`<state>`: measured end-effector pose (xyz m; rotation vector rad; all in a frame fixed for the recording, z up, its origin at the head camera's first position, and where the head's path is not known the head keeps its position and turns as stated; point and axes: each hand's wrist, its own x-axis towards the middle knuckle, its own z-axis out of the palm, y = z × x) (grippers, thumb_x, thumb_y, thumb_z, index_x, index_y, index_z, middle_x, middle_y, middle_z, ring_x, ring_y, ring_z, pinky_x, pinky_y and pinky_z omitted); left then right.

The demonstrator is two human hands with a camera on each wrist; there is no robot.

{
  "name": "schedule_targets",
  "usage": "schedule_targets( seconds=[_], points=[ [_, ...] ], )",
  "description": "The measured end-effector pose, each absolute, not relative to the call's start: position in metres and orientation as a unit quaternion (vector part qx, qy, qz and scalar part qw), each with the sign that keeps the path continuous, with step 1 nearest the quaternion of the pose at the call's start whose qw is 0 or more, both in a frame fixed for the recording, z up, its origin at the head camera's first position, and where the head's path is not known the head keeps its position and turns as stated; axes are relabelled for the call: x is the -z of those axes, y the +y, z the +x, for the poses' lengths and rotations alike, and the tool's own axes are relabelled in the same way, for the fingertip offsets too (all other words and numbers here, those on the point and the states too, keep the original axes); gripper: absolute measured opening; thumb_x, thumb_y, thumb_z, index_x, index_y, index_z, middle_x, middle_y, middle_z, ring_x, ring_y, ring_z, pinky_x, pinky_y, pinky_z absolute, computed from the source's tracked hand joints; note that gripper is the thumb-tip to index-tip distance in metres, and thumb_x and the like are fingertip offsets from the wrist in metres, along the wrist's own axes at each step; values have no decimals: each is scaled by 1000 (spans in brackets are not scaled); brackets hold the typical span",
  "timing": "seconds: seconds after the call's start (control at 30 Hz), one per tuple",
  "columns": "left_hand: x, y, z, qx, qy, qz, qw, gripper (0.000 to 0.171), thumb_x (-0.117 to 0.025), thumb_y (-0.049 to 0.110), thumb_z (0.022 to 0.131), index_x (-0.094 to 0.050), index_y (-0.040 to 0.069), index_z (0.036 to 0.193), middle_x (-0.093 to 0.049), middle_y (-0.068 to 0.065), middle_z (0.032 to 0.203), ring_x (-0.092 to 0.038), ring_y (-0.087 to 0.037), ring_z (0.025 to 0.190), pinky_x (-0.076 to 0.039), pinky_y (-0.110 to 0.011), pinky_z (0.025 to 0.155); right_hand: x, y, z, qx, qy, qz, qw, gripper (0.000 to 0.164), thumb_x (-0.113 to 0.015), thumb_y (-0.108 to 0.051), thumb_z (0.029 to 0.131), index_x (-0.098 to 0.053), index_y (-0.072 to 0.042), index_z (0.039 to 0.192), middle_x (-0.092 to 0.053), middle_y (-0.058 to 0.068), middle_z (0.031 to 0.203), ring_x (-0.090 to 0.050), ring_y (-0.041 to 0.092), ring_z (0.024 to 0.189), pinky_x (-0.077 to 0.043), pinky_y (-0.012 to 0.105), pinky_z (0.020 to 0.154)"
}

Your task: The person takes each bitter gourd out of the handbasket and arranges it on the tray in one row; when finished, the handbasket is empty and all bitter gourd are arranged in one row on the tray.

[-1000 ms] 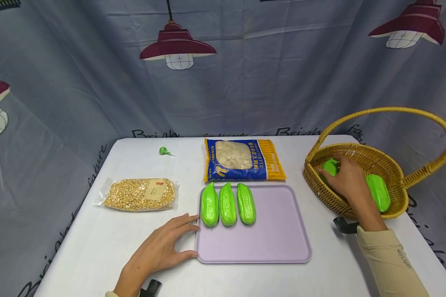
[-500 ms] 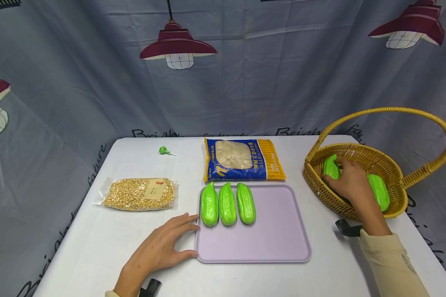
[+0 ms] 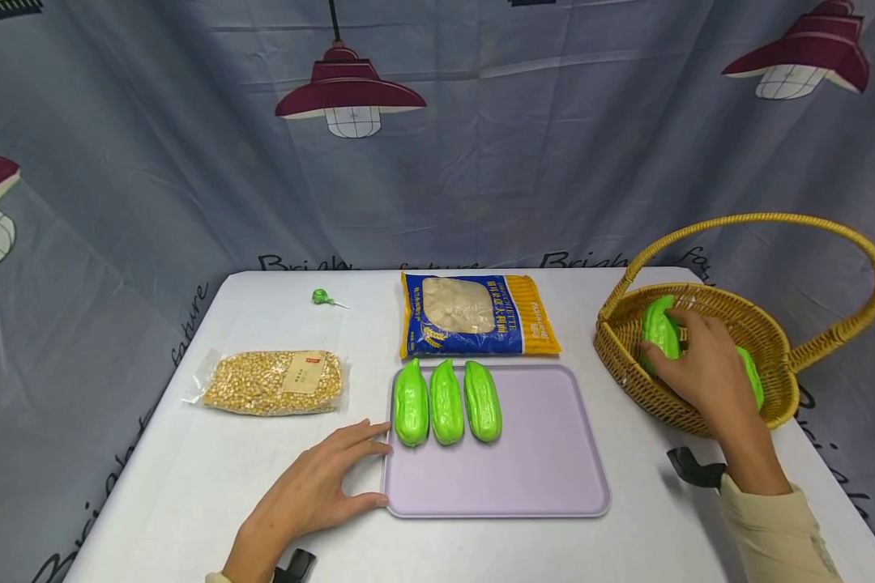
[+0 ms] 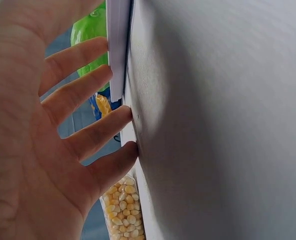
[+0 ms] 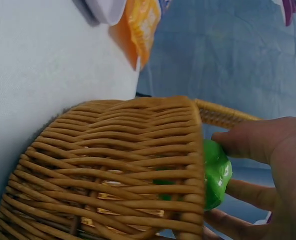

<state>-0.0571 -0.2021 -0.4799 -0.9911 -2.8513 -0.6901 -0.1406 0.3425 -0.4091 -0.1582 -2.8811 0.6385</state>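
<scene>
My right hand (image 3: pixel 707 364) reaches into the wicker basket (image 3: pixel 627 385) and grips a glossy green ridged gourd (image 3: pixel 659 328) between thumb and fingers. In the right wrist view the gourd (image 5: pixel 216 175) shows above the basket's rim, its lower part behind the weave. A second green gourd (image 3: pixel 751 376) lies in the basket, partly hidden by that hand. With fingers spread, my left hand (image 3: pixel 313 486) touches the left edge of the lilac tray (image 3: pixel 539 478). Several fingertips meet the tray's side (image 4: pixel 117 50) and the table in the left wrist view. Three like gourds (image 3: pixel 447 402) lie side by side on the tray's left part.
Behind the tray lies a blue and yellow pasta bag (image 3: pixel 474 314). A clear bag of corn kernels (image 3: pixel 273 382) is at the left, with a green lollipop (image 3: pixel 322 297) farther back. The basket's tall handle (image 3: pixel 751 217) arches over its opening. A grey curtain (image 3: pixel 481 178) hangs behind the table.
My right hand has drawn up and slightly toward me and to the right, lifting the gripped gourd so more of it shows. My left hand and the tray have stayed still.
</scene>
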Motion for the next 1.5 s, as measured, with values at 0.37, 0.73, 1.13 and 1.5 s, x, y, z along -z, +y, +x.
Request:
schedule_targets(
  seconds=[0.37, 0.73, 1.13, 1.5],
  points=[
    [478, -201, -57, 224, -923, -312, 10, 61, -88, 57, 84, -74, 23, 133, -59, 4, 157, -55, -29, 147, -51, -48, 118, 393, 328, -118, -222, -966, -56, 124, 74, -76, -36, 98, -49, 2, 155, -47, 39, 144, -54, 52, 110, -52, 64, 74],
    [479, -201, -56, 228, -923, -310, 6, 61, -88, 56, 85, -74, 23, 133, -58, 5, 158, -54, -29, 148, -50, -48, 119, 389, 303, -101, -245, -956, 27, 158, 63, -84, -22, 90, -59, -1, 145, -54, 37, 133, -59, 50, 107, -52, 64, 74],
    [479, -201, -57, 224, -922, -315, 16, 61, -89, 57, 84, -74, 23, 132, -59, 4, 157, -54, -30, 147, -52, -49, 118, 404, 272, -100, -255, -957, 61, 125, 62, -86, -21, 88, -61, -5, 143, -56, 33, 132, -60, 45, 104, -53, 60, 74],
    [479, -201, -56, 227, -920, -320, 21, 61, -88, 57, 85, -74, 22, 132, -59, 2, 158, -55, -30, 147, -52, -49, 118, 424, 238, -100, -280, -954, 88, 63, 63, -85, -22, 92, -59, -6, 146, -56, 29, 133, -72, 42, 102, -65, 55, 79]
  ],
)
